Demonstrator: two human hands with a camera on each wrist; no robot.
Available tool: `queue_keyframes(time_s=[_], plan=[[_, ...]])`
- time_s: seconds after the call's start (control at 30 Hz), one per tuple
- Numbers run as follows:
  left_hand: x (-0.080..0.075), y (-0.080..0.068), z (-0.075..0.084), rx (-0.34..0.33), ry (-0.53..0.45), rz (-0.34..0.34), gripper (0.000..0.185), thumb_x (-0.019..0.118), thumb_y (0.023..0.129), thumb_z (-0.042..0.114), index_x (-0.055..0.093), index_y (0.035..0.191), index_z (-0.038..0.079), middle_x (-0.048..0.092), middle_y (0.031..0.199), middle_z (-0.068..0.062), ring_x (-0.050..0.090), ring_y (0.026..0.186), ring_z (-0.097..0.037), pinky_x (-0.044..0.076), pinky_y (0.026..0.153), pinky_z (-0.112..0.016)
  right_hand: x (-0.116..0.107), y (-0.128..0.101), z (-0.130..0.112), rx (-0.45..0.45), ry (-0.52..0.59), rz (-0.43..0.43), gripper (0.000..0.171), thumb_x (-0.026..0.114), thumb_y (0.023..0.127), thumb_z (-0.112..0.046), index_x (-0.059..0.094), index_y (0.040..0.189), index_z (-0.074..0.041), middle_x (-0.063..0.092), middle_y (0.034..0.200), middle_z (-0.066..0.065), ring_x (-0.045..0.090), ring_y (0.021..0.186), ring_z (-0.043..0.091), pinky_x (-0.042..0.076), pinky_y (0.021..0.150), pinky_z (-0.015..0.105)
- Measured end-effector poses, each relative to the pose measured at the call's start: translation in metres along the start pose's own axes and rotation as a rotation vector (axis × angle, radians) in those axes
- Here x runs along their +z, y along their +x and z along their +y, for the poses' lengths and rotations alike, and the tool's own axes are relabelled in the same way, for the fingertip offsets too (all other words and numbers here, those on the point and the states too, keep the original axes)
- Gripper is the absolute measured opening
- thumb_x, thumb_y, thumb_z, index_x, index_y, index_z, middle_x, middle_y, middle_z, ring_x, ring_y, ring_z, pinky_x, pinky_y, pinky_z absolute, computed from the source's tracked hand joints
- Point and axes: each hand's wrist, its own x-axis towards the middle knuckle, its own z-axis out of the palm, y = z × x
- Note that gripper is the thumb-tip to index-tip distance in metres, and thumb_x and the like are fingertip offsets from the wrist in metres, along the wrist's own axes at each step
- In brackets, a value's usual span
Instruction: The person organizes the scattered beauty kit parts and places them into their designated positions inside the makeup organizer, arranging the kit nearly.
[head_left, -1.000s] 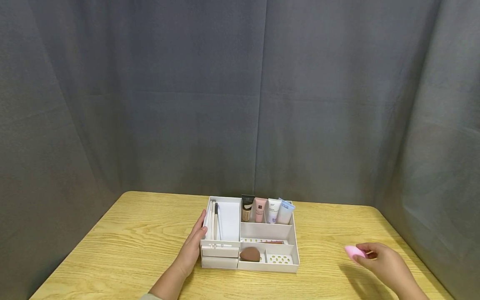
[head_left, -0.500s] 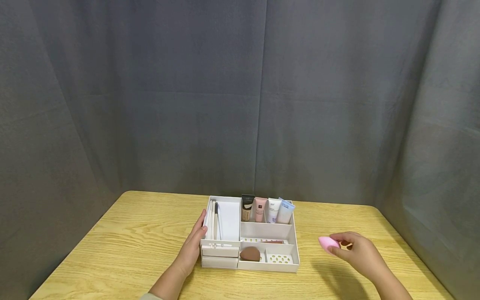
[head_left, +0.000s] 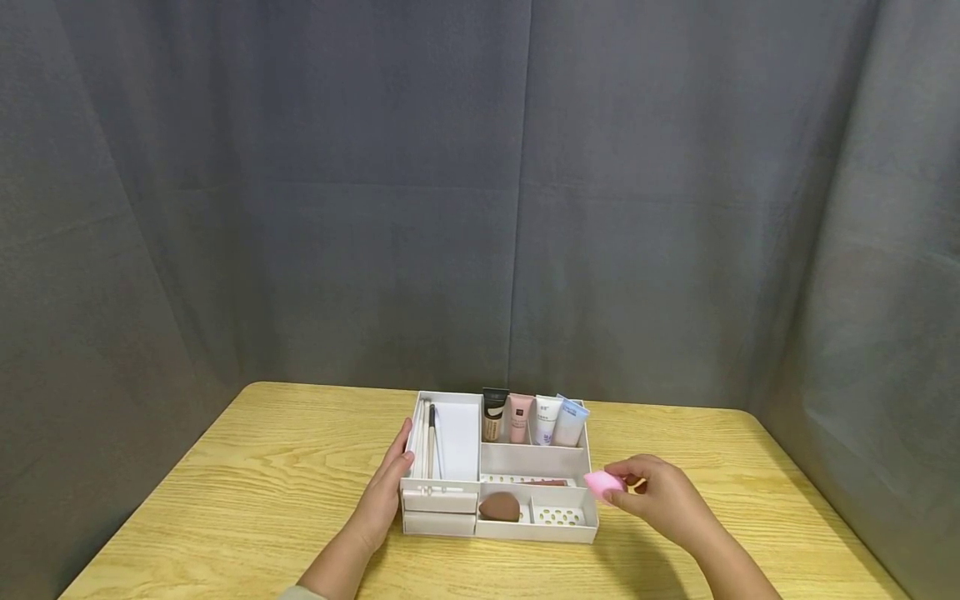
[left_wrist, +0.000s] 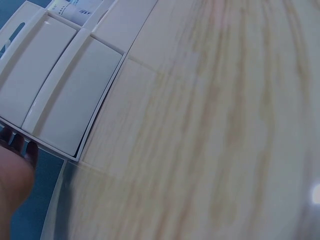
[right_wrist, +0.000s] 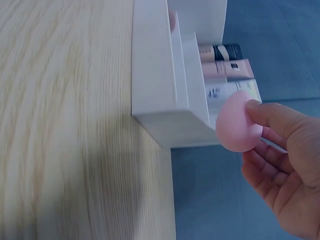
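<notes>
Between thumb and fingers, my right hand [head_left: 660,497] pinches a pink makeup sponge [head_left: 603,484]. The sponge is at the right wall of a white cosmetics organizer [head_left: 536,535], overlapping its edge in the head view. In the right wrist view the sponge [right_wrist: 239,122] hides part of a white tube behind it. My left hand [head_left: 380,500] rests along the organizer's left side with fingers extended; the left wrist view shows its fingertips [left_wrist: 31,150] at the drawer unit's edge. A brown makeup sponge [head_left: 499,507] lies in the front compartment, beside one with a patterned floor [head_left: 561,517].
Several tubes, one a light blue tube [head_left: 570,422], stand in the back compartments. Slim brushes [head_left: 431,442] lie in the left tray above two drawers [head_left: 439,512]. A brownish stick [head_left: 550,482] lies in the middle slot. Grey curtains [head_left: 390,208] surround the wooden table [head_left: 285,483].
My right hand has carried the pink makeup sponge leftward across the table to the organizer's right edge. The left hand and the organizer have stayed in place.
</notes>
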Motion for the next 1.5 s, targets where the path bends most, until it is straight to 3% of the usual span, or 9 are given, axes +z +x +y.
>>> queue_keyframes(time_s=[0.4,0.63,0.9,1.5], plan=[[0.000,0.001,0.000,-0.002,0.006,0.005,0.060,0.030,0.103,0.033,0.012,0.159,0.023,0.003,0.167,-0.007,-0.004,0.153,-0.037,-0.005,0.119,-0.065,0.024,0.015,-0.011,-0.091,0.014,-0.103,0.020,0.079,0.078,-0.012,0.075,0.097,-0.007,0.067,0.087,-0.002,0.057,0.079,0.006,0.054,0.071,0.025],[0.000,0.001,0.001,-0.001,0.003,-0.001,0.059,0.029,0.103,0.033,0.011,0.159,0.024,0.002,0.167,-0.007,-0.004,0.153,-0.037,-0.005,0.119,-0.065,0.036,0.017,-0.015,-0.098,-0.031,-0.161,0.018,0.080,0.076,-0.011,0.075,0.093,-0.009,0.062,0.081,-0.004,0.051,0.074,0.007,0.046,0.065,0.021],[0.000,0.000,0.001,-0.008,0.006,-0.001,0.059,0.030,0.103,0.034,0.012,0.159,0.025,0.003,0.167,-0.006,-0.004,0.153,-0.037,-0.005,0.118,-0.065,0.048,0.017,-0.019,-0.116,-0.114,-0.121,0.018,0.082,0.072,-0.009,0.075,0.089,-0.009,0.064,0.079,-0.006,0.052,0.071,0.004,0.047,0.063,0.020],[0.000,0.000,-0.001,0.005,0.001,0.000,0.059,0.030,0.103,0.034,0.012,0.159,0.024,0.003,0.167,-0.007,-0.004,0.153,-0.037,-0.005,0.119,-0.065,0.062,0.014,-0.020,-0.158,-0.290,-0.080,0.016,0.084,0.068,-0.013,0.074,0.081,-0.014,0.057,0.066,-0.012,0.041,0.060,0.001,0.035,0.055,0.020]])
